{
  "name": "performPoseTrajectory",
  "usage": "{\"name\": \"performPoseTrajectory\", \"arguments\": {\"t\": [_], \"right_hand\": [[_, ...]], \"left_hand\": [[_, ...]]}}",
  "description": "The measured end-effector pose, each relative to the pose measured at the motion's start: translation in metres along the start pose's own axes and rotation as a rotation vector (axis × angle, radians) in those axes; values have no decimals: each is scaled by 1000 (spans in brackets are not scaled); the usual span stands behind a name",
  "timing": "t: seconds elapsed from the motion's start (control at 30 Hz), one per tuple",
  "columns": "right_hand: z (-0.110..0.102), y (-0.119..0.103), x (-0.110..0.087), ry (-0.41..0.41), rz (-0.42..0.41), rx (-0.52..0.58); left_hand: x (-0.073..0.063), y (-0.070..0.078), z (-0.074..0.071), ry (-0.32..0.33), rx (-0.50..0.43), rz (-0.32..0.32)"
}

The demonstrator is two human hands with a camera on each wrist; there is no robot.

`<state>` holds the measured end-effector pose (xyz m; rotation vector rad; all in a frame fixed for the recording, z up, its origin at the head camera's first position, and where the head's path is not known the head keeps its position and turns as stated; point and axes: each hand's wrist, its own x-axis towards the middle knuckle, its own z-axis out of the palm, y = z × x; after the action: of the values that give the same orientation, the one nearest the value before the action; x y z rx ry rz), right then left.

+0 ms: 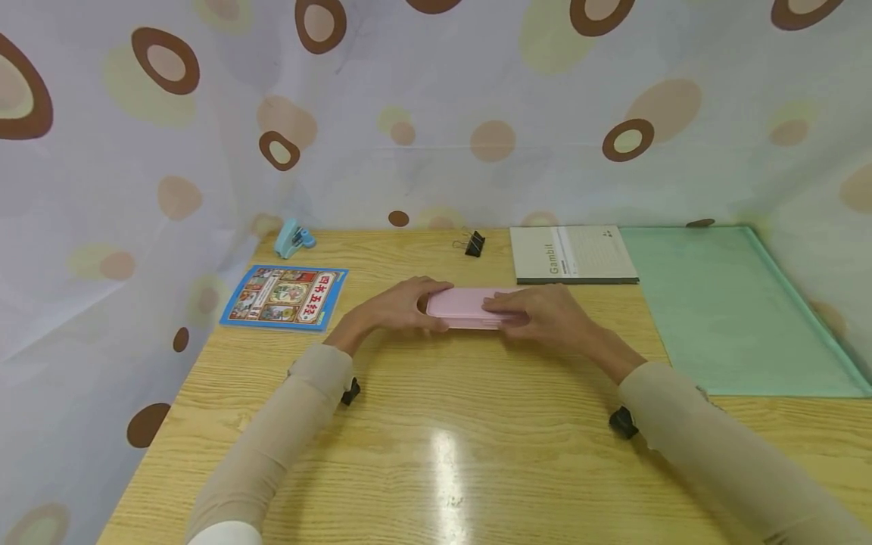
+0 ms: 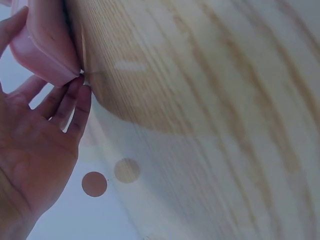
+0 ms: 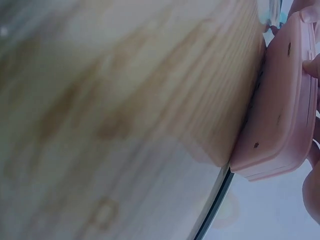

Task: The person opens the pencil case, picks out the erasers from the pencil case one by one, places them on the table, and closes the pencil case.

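Note:
A pink pencil case (image 1: 463,304) with rounded corners and a seam along its side lies lengthwise between my hands, low over the wooden table. My left hand (image 1: 403,304) grips its left end, thumb at the near side and fingers round the far corner. In the left wrist view, fingertips of the left hand (image 2: 42,135) meet the lower edge of the case (image 2: 47,45). The right hand (image 1: 545,314) holds the right end, its fingers over the lid. In the right wrist view, the thumb (image 3: 312,65) presses near the seam of the case (image 3: 275,110).
A blue-bordered book (image 1: 286,297) lies at the left, with a light blue stapler (image 1: 293,238) behind it. At the back are a black binder clip (image 1: 474,244) and a notebook (image 1: 572,254). A green translucent mat (image 1: 742,318) covers the right side. Patterned cloth (image 1: 443,113) hangs behind.

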<state>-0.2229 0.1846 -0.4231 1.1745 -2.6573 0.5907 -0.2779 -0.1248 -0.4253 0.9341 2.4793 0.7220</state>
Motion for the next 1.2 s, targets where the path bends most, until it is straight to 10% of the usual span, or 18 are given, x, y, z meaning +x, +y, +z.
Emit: {"name": "performPoseTrajectory", "arguments": {"t": [0.7,1.2], "right_hand": [[0,0,8,128,-219,-158],[-28,8,-7,-81,23,-17]], "left_hand": [[1,-4,1,-10,-26,-1],[-2,0,10,-2,2,-11]]}}
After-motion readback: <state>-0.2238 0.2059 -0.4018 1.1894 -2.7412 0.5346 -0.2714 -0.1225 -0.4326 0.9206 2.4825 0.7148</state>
